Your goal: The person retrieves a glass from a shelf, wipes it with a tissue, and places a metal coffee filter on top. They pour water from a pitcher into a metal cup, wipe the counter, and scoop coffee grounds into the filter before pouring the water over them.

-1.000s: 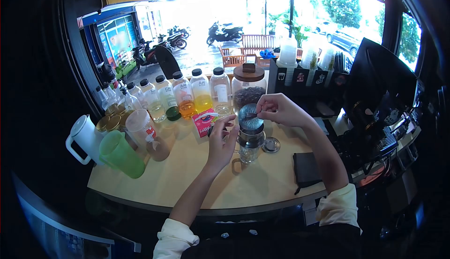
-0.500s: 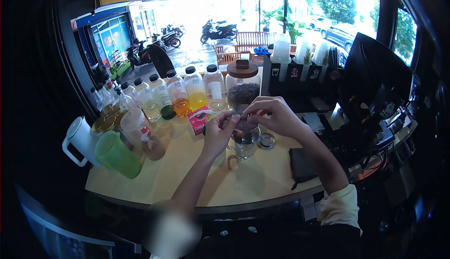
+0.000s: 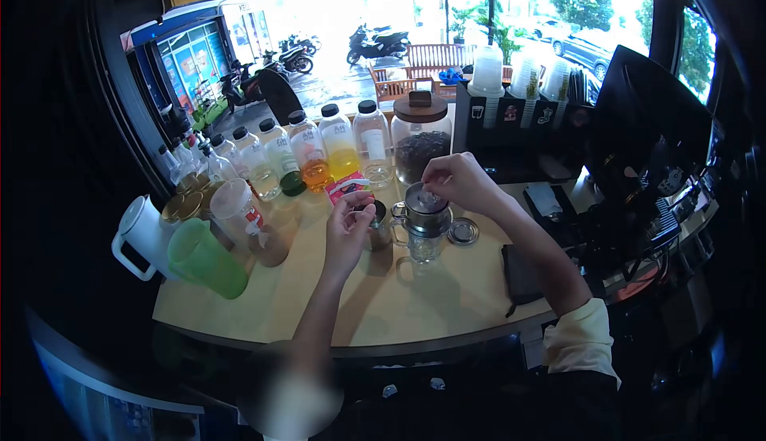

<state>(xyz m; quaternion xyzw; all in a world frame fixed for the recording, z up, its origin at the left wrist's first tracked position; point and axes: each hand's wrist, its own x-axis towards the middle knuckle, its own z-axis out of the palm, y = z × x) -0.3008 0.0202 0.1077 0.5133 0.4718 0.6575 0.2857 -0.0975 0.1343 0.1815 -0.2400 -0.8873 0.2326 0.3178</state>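
My right hand [image 3: 463, 183] is above a metal drip coffee filter [image 3: 427, 216], thumb and fingertips pinched close at its mouth. Whatever they grip is too small to make out. The filter sits on a clear glass mug [image 3: 424, 247], whose handle faces left. My left hand [image 3: 349, 230] is raised to the left of the filter, its fingers loosely curled and apart, with nothing visible in them. Just right of that hand stands a dark metal cup [image 3: 378, 226], partly covered by the fingers. A round metal lid [image 3: 463, 231] lies right of the mug.
Behind my hands stand a pink box [image 3: 341, 188], a row of capped bottles [image 3: 309, 158] and a wooden-lidded jar [image 3: 421, 150]. A green pitcher [image 3: 207, 257], a white jug [image 3: 144, 238] and a plastic cup [image 3: 238, 206] occupy the left. A black pouch [image 3: 521, 276] lies right.
My hands were together over the filter and have parted. The left hand has moved left towards the metal cup; the right stays at the filter. The view has shifted slightly.
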